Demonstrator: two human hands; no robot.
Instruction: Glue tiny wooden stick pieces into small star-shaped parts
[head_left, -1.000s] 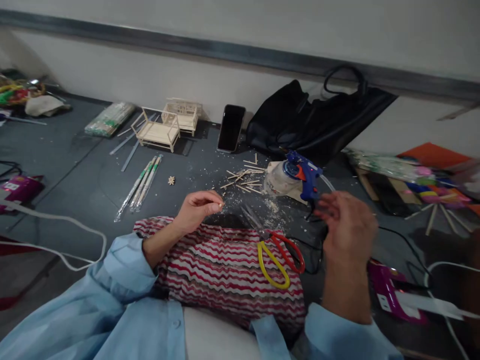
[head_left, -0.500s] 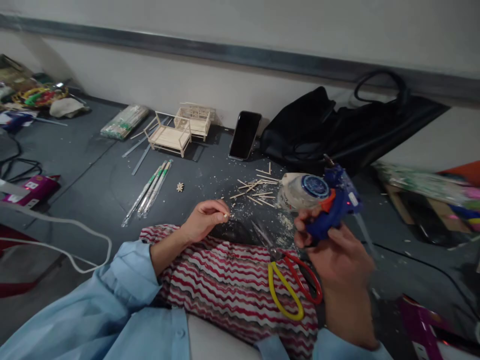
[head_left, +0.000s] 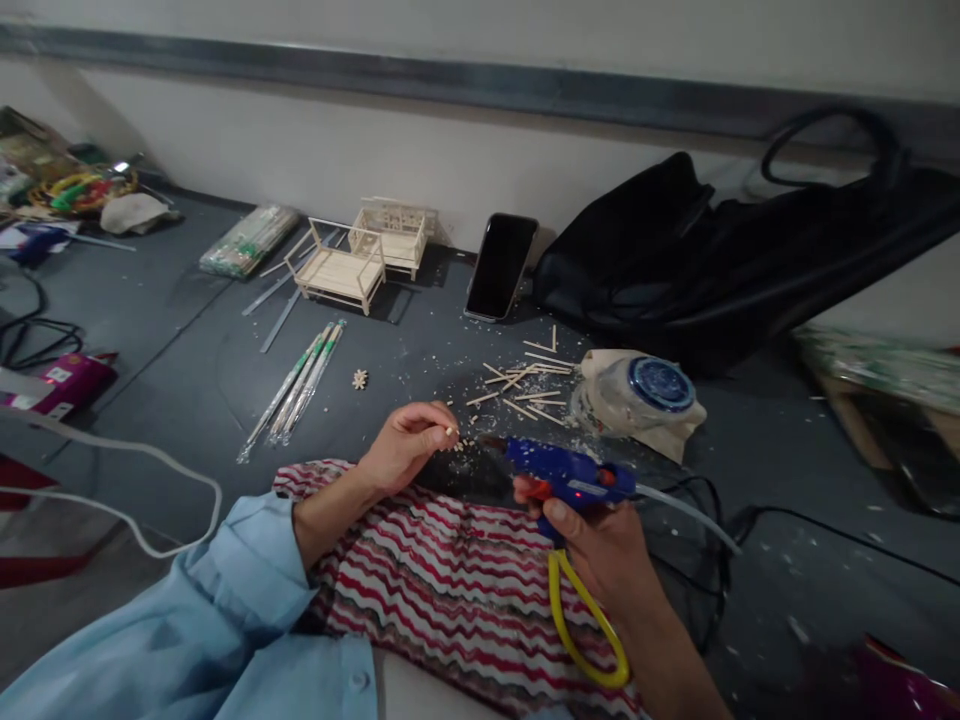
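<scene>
My left hand (head_left: 409, 447) pinches a tiny pale wooden piece (head_left: 450, 432) between thumb and fingertips, just above the dark table. My right hand (head_left: 589, 530) is wrapped round the handle of a blue glue gun (head_left: 570, 470), whose nozzle points left at the pinched piece, a short gap away. Small wood bits lie below the nozzle. Yellow-handled scissors (head_left: 589, 620) rest on the striped cloth (head_left: 442, 570), partly hidden by my right hand. Several thin sticks (head_left: 525, 380) lie beyond the glue gun, beside a jar with a blue lid (head_left: 660, 384). A small star-shaped wooden piece (head_left: 360, 380) sits left of them.
Two miniature wooden furniture frames (head_left: 341, 272) stand near the wall, with a phone (head_left: 501, 267) propped to their right. A black bag (head_left: 675, 260) lies at the back right. Wrapped stick bundles (head_left: 296, 390) lie left. A black cable (head_left: 840, 520) runs along the right.
My right hand has brought the glue gun down and left from beside the jar, turning its nozzle toward my left hand. My left hand has barely moved. The view has shifted slightly.
</scene>
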